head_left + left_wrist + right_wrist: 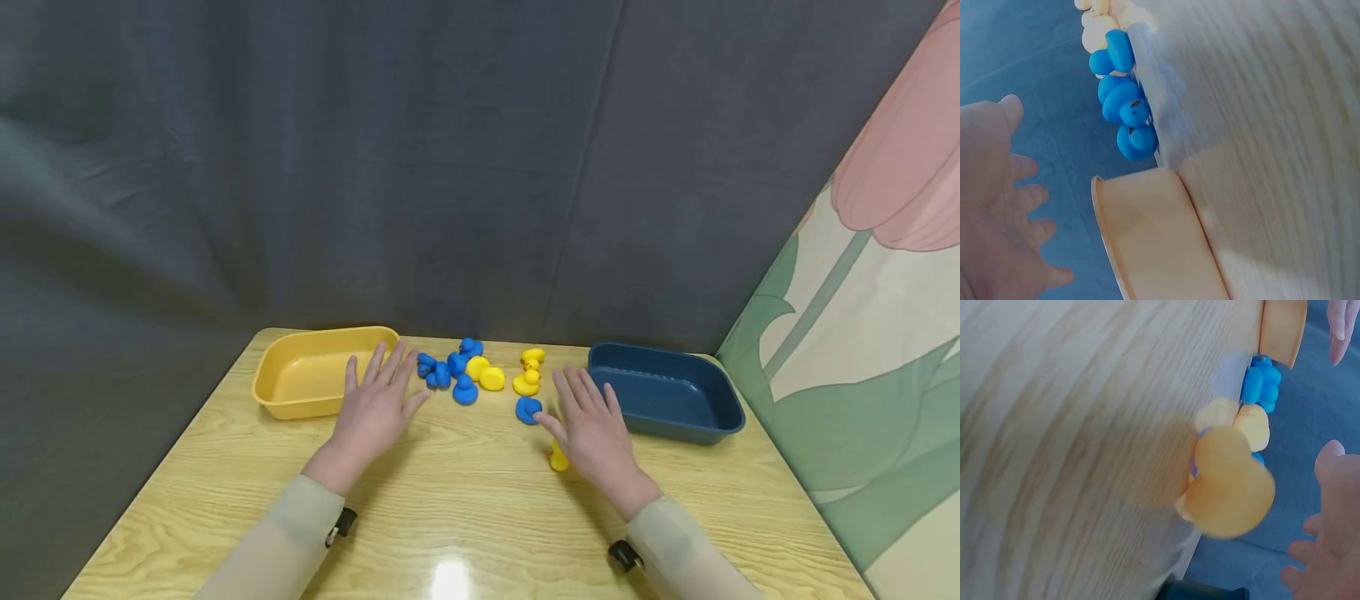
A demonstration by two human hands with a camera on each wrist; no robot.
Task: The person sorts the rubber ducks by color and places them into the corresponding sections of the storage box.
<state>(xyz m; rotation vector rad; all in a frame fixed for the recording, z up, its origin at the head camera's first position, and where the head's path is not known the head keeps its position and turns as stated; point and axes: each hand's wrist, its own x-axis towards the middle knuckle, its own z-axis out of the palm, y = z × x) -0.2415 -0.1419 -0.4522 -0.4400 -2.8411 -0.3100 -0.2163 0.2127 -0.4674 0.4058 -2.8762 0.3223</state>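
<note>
Apart, both hands, fingers outstretched, above a table, near blue ducks, yellow ducks

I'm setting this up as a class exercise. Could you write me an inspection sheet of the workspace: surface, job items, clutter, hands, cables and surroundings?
Surface: wood-grain tabletop, bright glare at the near side.
Job items: blue ducks and yellow ducks loose between a yellow tray at left and a dark blue tray at right.
Clutter: nothing seen.
Hands: left hand and right hand both hold nothing; the right partly hides one yellow duck in the head view.
Cables: nothing seen.
Surroundings: dark curtain behind, floral panel at right.
</note>
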